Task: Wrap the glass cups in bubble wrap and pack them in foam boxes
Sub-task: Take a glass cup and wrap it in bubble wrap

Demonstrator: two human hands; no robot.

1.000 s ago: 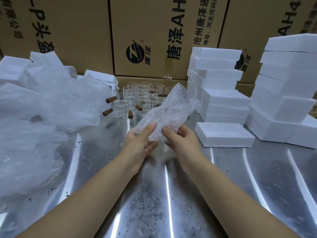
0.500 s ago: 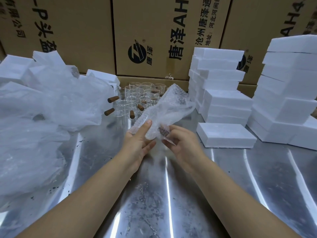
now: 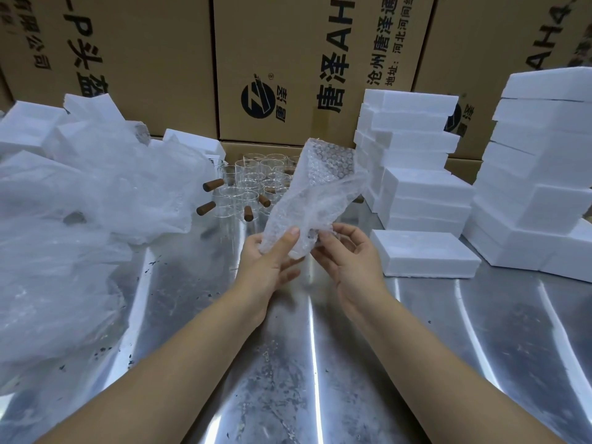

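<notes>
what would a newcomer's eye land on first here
The bubble-wrap bundle held up at centre, gripped by the left hand with the right hand at its lower end. Behind it stand clear glass cups with brown handles, white foam boxes stacked to the right, and a heap of crumpled plastic sheeting on the left.

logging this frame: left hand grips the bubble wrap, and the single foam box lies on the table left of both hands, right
Wrong side: the head view shows the single foam box on the table right of the right hand. The left hand does grip the bubble wrap.
</notes>
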